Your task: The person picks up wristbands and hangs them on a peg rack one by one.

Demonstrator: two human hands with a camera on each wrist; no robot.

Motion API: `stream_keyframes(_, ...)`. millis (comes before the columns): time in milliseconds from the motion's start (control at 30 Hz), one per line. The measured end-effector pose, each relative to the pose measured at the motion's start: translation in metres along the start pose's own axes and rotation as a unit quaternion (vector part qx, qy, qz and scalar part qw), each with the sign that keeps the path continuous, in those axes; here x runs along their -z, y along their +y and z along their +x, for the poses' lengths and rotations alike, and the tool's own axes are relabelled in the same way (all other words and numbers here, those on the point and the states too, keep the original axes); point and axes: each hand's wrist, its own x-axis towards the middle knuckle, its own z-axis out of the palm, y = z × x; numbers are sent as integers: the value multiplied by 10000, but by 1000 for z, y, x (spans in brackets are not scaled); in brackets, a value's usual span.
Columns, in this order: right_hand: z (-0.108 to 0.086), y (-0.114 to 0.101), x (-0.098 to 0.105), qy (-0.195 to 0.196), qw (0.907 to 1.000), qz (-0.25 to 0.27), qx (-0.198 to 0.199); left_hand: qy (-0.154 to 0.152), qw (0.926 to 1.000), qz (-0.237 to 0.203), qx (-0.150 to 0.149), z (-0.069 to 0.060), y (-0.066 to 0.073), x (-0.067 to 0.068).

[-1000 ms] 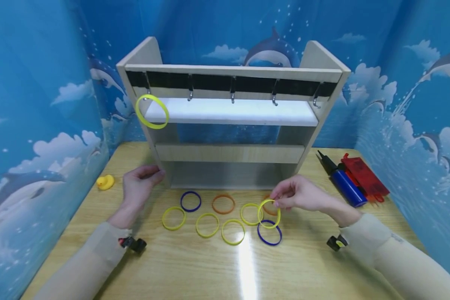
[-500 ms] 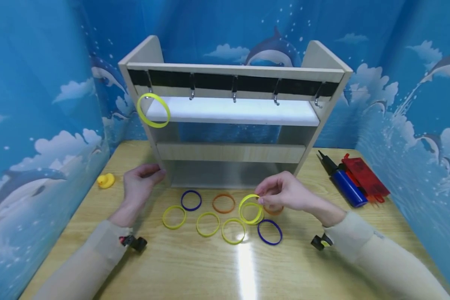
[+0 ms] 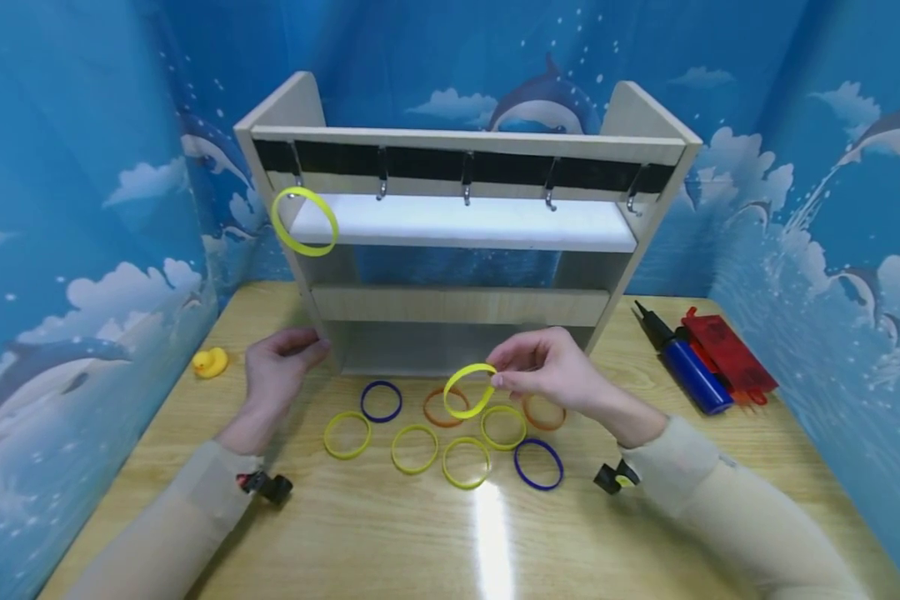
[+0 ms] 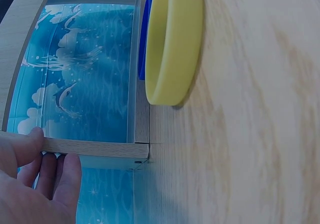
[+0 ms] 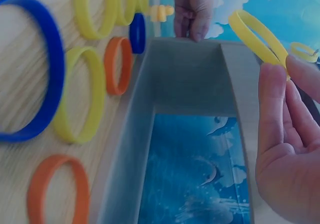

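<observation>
My right hand (image 3: 551, 371) pinches a yellow wristband (image 3: 450, 402) between thumb and fingers, in the air above the table. In the right wrist view the band (image 5: 250, 33) tilts away from the fingertips. My left hand (image 3: 281, 371) grips the left side panel of the wooden shelf (image 3: 461, 306). The left wrist view has its thumb on one face of the panel (image 4: 100, 148) and its fingers on the other. Another yellow wristband (image 3: 328, 225) hangs from the leftmost hook (image 3: 297, 179). The other hooks on the black strip (image 3: 427, 164) carry nothing.
On the table in front of the shelf lie several yellow wristbands (image 3: 395, 461), two blue wristbands (image 3: 400, 402) and two orange wristbands (image 3: 565, 414). A yellow toy duck (image 3: 210, 362) sits at left. A blue hand pump (image 3: 693, 373) and a red plastic item (image 3: 735, 354) lie at right.
My right hand has moved left and slightly up with the yellow wristband, from over the right-hand bands to near the middle orange one. The left hand has stayed on the shelf panel.
</observation>
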Motion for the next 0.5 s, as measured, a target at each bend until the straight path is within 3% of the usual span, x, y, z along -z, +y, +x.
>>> stream_keyframes(267, 10, -13, -11, 336, 9980, 423, 317, -23, 9999, 116, -4, 0, -1, 1)
stream_keyframes(500, 19, -26, -20, 642, 9953, 648, 332, -50, 9998, 203, -6, -1, -1, 0)
